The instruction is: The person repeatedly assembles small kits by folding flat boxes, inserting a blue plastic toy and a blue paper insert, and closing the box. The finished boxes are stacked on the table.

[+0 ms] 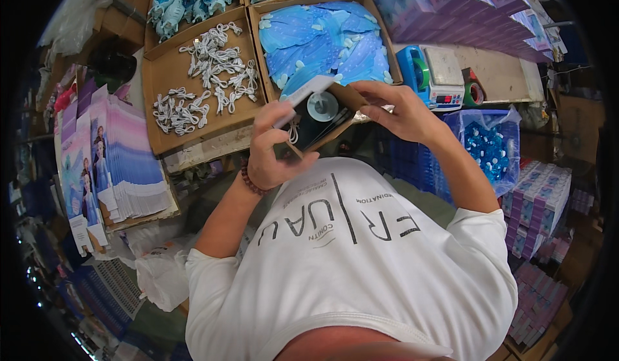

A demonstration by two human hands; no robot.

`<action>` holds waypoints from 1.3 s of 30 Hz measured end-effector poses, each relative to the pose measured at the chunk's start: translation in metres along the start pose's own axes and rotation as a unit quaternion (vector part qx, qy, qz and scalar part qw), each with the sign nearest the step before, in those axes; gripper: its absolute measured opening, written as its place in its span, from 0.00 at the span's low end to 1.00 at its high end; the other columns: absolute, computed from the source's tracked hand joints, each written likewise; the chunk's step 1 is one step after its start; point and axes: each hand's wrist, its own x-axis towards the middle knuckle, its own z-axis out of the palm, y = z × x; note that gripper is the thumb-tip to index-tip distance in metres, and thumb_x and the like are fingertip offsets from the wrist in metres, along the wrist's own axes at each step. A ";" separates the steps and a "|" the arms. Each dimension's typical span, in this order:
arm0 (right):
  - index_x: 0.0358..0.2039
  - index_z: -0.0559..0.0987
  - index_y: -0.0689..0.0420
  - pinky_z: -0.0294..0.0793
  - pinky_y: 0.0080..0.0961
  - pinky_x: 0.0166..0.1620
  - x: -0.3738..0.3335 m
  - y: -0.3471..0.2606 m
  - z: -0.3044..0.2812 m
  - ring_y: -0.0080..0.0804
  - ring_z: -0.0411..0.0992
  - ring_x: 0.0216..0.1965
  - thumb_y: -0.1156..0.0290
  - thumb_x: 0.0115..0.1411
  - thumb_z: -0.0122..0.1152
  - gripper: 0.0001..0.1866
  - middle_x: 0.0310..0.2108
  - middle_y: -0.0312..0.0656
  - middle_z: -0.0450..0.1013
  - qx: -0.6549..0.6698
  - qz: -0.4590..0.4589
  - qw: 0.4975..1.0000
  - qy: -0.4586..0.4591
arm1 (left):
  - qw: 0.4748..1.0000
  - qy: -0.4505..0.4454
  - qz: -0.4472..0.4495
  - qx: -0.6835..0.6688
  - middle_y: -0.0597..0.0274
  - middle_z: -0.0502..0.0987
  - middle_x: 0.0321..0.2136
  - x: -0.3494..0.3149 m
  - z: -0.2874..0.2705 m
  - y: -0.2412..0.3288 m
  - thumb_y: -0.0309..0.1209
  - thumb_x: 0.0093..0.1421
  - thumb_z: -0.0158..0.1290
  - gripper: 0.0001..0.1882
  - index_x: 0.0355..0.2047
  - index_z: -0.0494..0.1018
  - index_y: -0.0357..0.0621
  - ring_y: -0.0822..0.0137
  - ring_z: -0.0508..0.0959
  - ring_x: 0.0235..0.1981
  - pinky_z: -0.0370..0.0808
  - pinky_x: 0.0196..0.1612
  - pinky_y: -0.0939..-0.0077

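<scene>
Above the near edge of the desk, between both hands, is an open cardboard box, with a round clear disc and a white cable inside. The left hand grips its left side, fingers and thumb bent around it; the right hand pinches its right-hand flap. Behind it, one tray holds blue printed pieces, another bundled white cables. To the right stands a scale with a display showing red digits. Stacked purple-blue cartons beyond carry pictures and lettering; flat printed packaging at left shows figures and fine print. Large dark letters and smaller lines cross the white shirt, appearing upside down.
</scene>
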 end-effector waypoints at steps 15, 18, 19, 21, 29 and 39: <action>0.35 0.79 0.60 0.66 0.32 0.57 -0.004 0.019 0.070 0.39 0.63 0.58 0.55 0.58 0.65 0.19 0.67 0.54 0.53 0.381 0.086 0.920 0.007 | 0.986 -0.028 -0.059 0.153 0.45 0.67 0.56 0.012 0.011 0.019 0.26 0.54 0.58 0.29 0.55 0.62 0.39 0.42 0.67 0.57 0.60 0.61 0.47; 0.29 0.77 0.60 0.67 0.30 0.55 -0.007 0.014 0.086 0.35 0.63 0.56 0.61 0.58 0.66 0.14 0.63 0.49 0.56 0.368 0.134 0.916 0.085 | 0.990 -0.028 -0.045 0.129 0.47 0.69 0.54 0.007 0.010 0.015 0.27 0.54 0.58 0.22 0.50 0.68 0.40 0.43 0.68 0.56 0.63 0.59 0.49; 0.30 0.77 0.58 0.67 0.31 0.55 -0.008 0.014 0.089 0.35 0.63 0.55 0.63 0.58 0.65 0.12 0.61 0.47 0.56 0.357 0.132 0.921 0.078 | 0.989 -0.042 -0.036 0.135 0.46 0.70 0.52 0.006 0.009 0.015 0.29 0.57 0.57 0.19 0.49 0.69 0.40 0.42 0.69 0.55 0.65 0.58 0.50; 0.33 0.76 0.57 0.66 0.32 0.55 -0.008 0.016 0.094 0.37 0.63 0.56 0.63 0.58 0.64 0.11 0.61 0.49 0.56 0.309 0.091 0.943 0.088 | 0.988 -0.061 -0.027 0.139 0.47 0.73 0.50 0.005 0.007 0.014 0.32 0.60 0.56 0.14 0.45 0.72 0.39 0.41 0.70 0.54 0.67 0.56 0.53; 0.43 0.76 0.55 0.67 0.38 0.56 -0.010 0.017 0.090 0.49 0.63 0.58 0.61 0.61 0.61 0.15 0.59 0.55 0.59 0.175 -0.007 0.981 0.089 | 0.983 -0.104 -0.042 0.145 0.51 0.75 0.49 0.011 0.000 0.019 0.28 0.54 0.60 0.06 0.30 0.79 0.38 0.44 0.70 0.55 0.69 0.57 0.53; 0.50 0.74 0.56 0.69 0.35 0.54 0.001 0.015 0.086 0.46 0.68 0.54 0.64 0.61 0.61 0.18 0.54 0.52 0.65 0.098 0.001 0.985 0.141 | 0.989 -0.106 -0.056 0.092 0.45 0.70 0.54 0.011 0.003 0.015 0.29 0.50 0.64 0.17 0.40 0.76 0.38 0.41 0.68 0.58 0.68 0.58 0.56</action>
